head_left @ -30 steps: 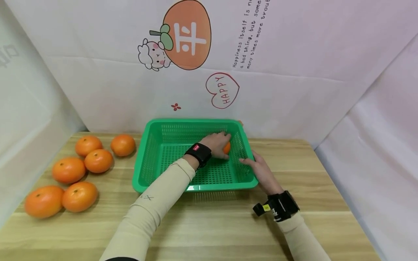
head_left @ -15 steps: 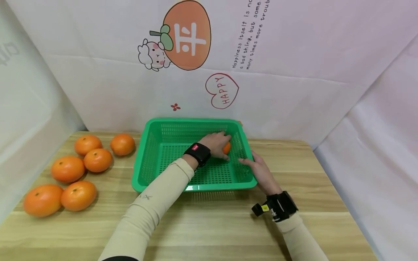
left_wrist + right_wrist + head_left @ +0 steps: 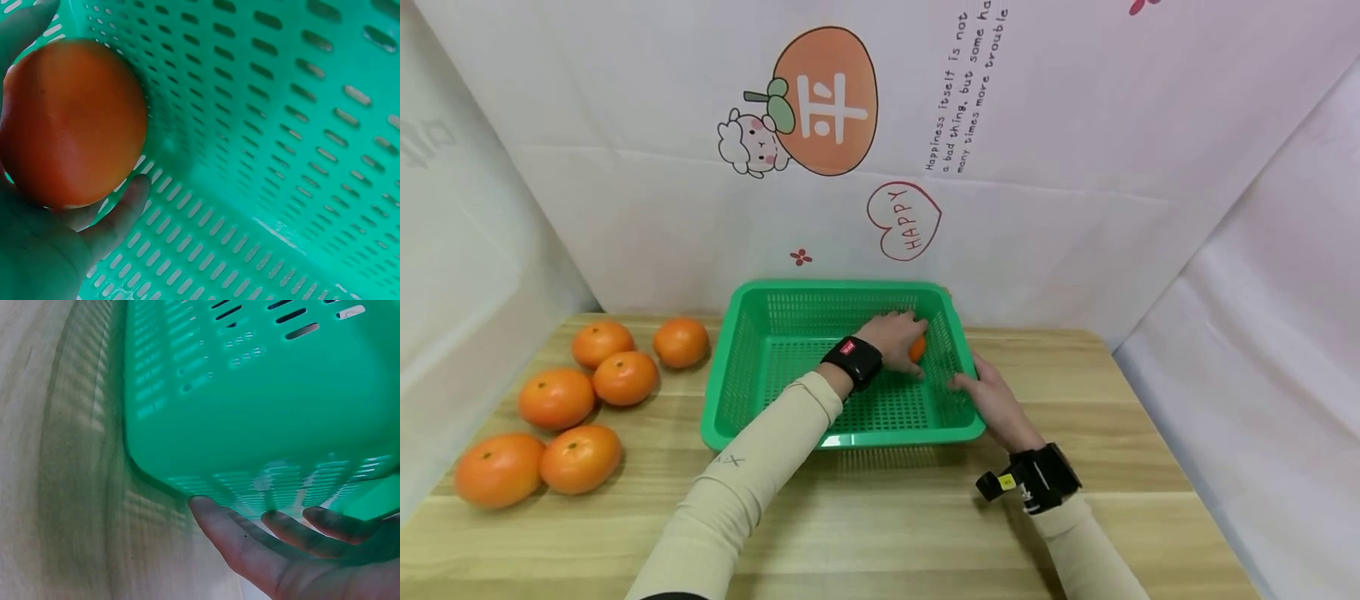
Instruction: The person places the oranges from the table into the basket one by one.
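Observation:
A green plastic basket (image 3: 895, 438) with slotted walls stands on the table against the backdrop. Inside it, toward its right end, my left hand (image 3: 891, 337) holds an orange mandarin (image 3: 917, 348), mostly covered by the hand in the head view. The left wrist view shows this mandarin (image 3: 75, 125) low in the basket by the wall, thumb and fingers around it. My right hand (image 3: 997, 402) grips the basket's right side, thumb over the rim and fingers outside. In the right wrist view its fingers (image 3: 234, 540) lie against the slotted outer wall.
Several mandarins (image 3: 557, 398) lie grouped on the left of the wooden table (image 3: 850, 533), left of the basket. A printed white cloth (image 3: 1037, 250) rises behind the basket, with white cloth on both sides too.
The head view has tilted slightly, so the scene sits a little lower in it. Both hands, the basket and the mandarins keep their places.

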`<state>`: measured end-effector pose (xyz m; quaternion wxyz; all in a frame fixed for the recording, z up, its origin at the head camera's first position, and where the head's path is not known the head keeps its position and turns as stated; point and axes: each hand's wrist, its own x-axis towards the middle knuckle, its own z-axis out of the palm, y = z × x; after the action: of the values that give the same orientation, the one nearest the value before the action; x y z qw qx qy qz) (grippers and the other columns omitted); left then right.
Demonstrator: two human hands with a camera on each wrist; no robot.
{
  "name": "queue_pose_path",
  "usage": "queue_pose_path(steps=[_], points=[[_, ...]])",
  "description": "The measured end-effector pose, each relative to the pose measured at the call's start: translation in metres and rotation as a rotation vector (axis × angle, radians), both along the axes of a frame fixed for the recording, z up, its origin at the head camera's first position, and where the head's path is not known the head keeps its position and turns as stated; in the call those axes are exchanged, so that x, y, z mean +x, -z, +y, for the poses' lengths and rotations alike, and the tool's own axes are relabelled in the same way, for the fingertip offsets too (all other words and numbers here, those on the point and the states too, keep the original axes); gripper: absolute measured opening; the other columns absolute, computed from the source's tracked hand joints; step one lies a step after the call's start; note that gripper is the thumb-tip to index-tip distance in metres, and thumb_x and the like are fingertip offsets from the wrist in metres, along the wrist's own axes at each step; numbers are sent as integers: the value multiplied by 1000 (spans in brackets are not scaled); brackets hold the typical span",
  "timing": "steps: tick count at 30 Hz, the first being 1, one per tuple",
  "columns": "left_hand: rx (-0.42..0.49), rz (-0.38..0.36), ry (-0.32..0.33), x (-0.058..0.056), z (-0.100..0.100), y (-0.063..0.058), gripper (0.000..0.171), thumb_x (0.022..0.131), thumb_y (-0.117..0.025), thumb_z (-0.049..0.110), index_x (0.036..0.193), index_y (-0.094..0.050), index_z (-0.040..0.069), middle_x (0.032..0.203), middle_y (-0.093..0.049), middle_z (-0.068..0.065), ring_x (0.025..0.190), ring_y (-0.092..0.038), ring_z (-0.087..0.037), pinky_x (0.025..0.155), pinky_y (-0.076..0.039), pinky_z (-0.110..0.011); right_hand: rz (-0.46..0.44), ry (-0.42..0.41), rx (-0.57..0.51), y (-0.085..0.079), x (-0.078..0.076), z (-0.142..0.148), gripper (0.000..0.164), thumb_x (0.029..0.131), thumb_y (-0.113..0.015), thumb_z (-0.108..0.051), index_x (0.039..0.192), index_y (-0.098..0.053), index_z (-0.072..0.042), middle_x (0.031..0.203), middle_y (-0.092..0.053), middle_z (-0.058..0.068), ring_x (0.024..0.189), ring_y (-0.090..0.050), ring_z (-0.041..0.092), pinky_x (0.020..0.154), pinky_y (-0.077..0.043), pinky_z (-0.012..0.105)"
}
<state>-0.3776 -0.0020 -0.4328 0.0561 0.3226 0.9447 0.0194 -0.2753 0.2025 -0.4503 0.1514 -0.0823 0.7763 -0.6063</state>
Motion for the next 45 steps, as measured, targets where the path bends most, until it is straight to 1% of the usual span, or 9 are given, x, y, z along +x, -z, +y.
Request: queue_pose_path(steps=[6,11,16,20,25,30,33,39,45], points=[[-3,-10,11,4,4,5,89,87,-79,61,157,-47,17,155,-51,-12,137,-56,-34,103,-57,-48,8,14,12,7,6,2,76,97,-48,-6,168,-23,-16,155,-50,27,126,-63,43,91,-60,41],[1,14,22,4,5,5,85,88,-78,60,154,-50,16,151,-55,-11,135,-57,-35,99,-59,-45,19,40,18,10,9,0,74,95,-49,-4,166,-29,-12,149,-54,29,120,-65,42,88,-60,40],[2,52,40,5,8,-1,82,89,-77,61,152,-52,15,155,-52,-13,144,-51,-40,105,-57,-48,12,51,9,11,10,0,71,95,-48,-4,164,-31,-11,147,-55,30,117,-66,43,85,-59,39],[4,78,45,12,9,-10,80,92,-74,61,154,-51,15,158,-50,-14,147,-47,-40,109,-54,-51,8,55,4,12,11,0,70,97,-47,-4,164,-31,-10,149,-53,30,118,-66,44,85,-59,39],[16,143,100,25,12,-36,71,100,-65,57,153,-51,12,151,-54,-12,137,-54,-34,108,-55,-46,5,48,-5,13,11,1,70,98,-46,-5,165,-30,-13,147,-55,31,113,-67,44,82,-60,39],[71,165,140,36,9,-76,60,104,-62,49,151,-52,13,146,-57,-10,128,-56,-28,105,-55,-38,14,44,-1,12,8,0,66,99,-47,-7,163,-35,-15,137,-59,30,103,-68,39,79,-58,38],[105,163,152,43,2,-99,56,104,-62,46,150,-54,15,143,-59,-8,126,-56,-25,105,-54,-36,17,42,4,11,5,-1,66,98,-48,-7,162,-36,-14,136,-59,29,104,-67,38,80,-58,38],[184,186,167,52,-29,-139,51,103,-66,41,145,-57,12,137,-59,-9,123,-55,-25,105,-52,-39,41,50,25,8,2,-2,73,94,-50,-5,164,-32,-11,147,-56,28,113,-67,39,85,-59,39],[149,198,113,54,-68,-162,54,103,-65,42,146,-55,9,143,-57,-13,129,-54,-31,110,-50,-44,54,60,46,2,0,2,77,94,-51,-6,167,-27,-13,153,-51,27,117,-65,40,87,-58,40]])
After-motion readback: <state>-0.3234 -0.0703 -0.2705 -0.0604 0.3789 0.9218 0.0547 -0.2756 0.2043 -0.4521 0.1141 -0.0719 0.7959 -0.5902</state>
